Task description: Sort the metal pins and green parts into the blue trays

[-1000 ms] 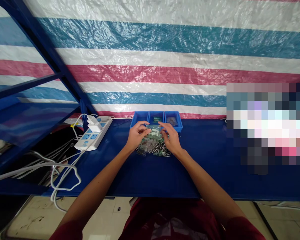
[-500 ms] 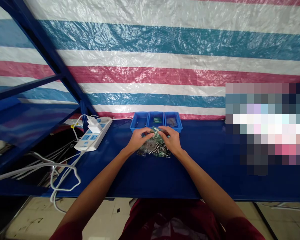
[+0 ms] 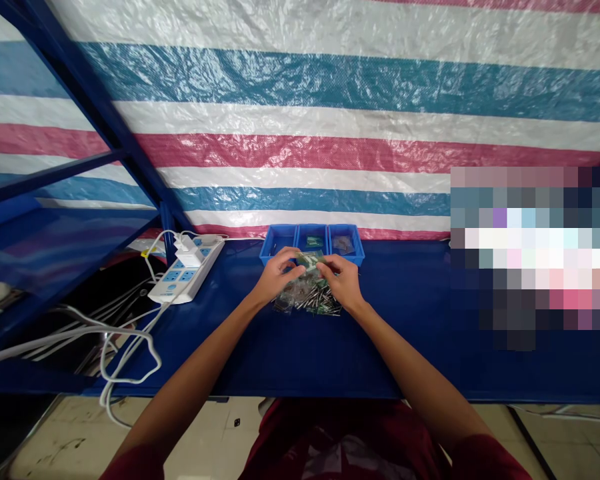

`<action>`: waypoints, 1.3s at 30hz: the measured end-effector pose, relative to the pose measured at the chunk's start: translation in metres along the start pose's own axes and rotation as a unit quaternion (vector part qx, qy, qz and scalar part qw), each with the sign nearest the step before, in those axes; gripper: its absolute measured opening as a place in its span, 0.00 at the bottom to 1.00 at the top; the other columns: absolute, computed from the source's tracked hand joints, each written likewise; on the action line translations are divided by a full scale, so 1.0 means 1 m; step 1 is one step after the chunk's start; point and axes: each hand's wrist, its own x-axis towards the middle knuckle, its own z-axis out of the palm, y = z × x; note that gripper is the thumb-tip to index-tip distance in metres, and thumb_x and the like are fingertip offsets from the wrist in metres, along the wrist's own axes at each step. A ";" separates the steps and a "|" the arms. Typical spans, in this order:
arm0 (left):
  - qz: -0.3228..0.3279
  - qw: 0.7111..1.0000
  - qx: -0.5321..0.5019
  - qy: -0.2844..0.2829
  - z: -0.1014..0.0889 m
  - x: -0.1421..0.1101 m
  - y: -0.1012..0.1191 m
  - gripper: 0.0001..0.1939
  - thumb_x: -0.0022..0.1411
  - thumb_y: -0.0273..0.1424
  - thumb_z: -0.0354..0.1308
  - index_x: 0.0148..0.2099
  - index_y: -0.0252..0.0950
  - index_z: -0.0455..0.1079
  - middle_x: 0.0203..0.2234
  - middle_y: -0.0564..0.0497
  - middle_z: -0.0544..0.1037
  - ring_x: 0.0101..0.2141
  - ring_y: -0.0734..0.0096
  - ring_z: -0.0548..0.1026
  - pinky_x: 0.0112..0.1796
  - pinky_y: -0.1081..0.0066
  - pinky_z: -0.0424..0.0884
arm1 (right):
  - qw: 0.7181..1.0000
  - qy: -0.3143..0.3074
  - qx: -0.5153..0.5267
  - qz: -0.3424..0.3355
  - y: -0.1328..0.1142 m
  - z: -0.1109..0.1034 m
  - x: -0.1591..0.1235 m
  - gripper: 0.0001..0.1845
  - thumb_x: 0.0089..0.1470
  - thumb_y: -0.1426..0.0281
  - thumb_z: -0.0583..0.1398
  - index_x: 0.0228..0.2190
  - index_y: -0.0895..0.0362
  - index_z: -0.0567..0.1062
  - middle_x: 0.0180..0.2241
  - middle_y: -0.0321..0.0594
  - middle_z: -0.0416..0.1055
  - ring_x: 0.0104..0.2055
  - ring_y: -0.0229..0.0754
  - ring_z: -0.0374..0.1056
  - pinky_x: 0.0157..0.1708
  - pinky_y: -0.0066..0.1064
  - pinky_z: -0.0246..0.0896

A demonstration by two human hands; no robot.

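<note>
My left hand (image 3: 277, 275) and my right hand (image 3: 346, 279) meet over the table, just in front of the bins. Between them they pinch a small green-and-clear plastic packet (image 3: 311, 259) by its two sides, thumbs toward me. Under the hands lies a heap of thin metal pieces (image 3: 321, 300), too small to name exactly. Clear plastic bags (image 3: 289, 297) lie at the heap's left, and bits of green show among the metal.
Three blue bins stand behind my hands: the left bin (image 3: 281, 235) holds a few small dark pieces, the middle bin (image 3: 313, 229) green packets, the right bin (image 3: 362, 255) clear bags. A white power strip (image 3: 193, 277) and loose cables (image 3: 130, 333) lie at left.
The packet has been spread flatter between my fingers, and more of its face shows. Both hands have stayed nearly in place.
</note>
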 end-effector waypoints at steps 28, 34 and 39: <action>-0.091 0.992 -0.092 -0.009 0.001 0.001 -0.003 0.16 0.58 0.43 0.61 0.39 0.34 0.72 0.25 0.51 0.74 0.24 0.72 0.73 0.27 0.73 0.70 | 0.987 -0.030 -0.093 -0.129 -0.001 -0.004 0.001 0.14 0.59 0.72 0.51 0.41 0.53 0.76 0.51 0.47 0.66 0.49 0.45 0.67 0.44 0.37 0.67; -0.028 0.999 -0.022 -0.005 -0.001 0.002 0.001 0.27 0.57 0.54 0.56 0.36 0.33 0.77 0.40 0.41 0.75 0.41 0.59 0.74 0.37 0.67 0.72 | 0.990 -0.016 -0.109 -0.084 0.002 -0.004 0.001 0.11 0.60 0.65 0.55 0.34 0.55 0.76 0.32 0.42 0.74 0.35 0.43 0.70 0.38 0.35 0.67; -0.040 0.999 -0.001 -0.011 0.000 -0.001 0.002 0.24 0.54 0.51 0.61 0.34 0.32 0.75 0.28 0.47 0.77 0.30 0.65 0.75 0.33 0.69 0.72 | 0.992 -0.008 -0.099 -0.075 -0.003 -0.003 0.000 0.13 0.60 0.62 0.56 0.37 0.55 0.77 0.31 0.42 0.75 0.31 0.42 0.70 0.36 0.34 0.67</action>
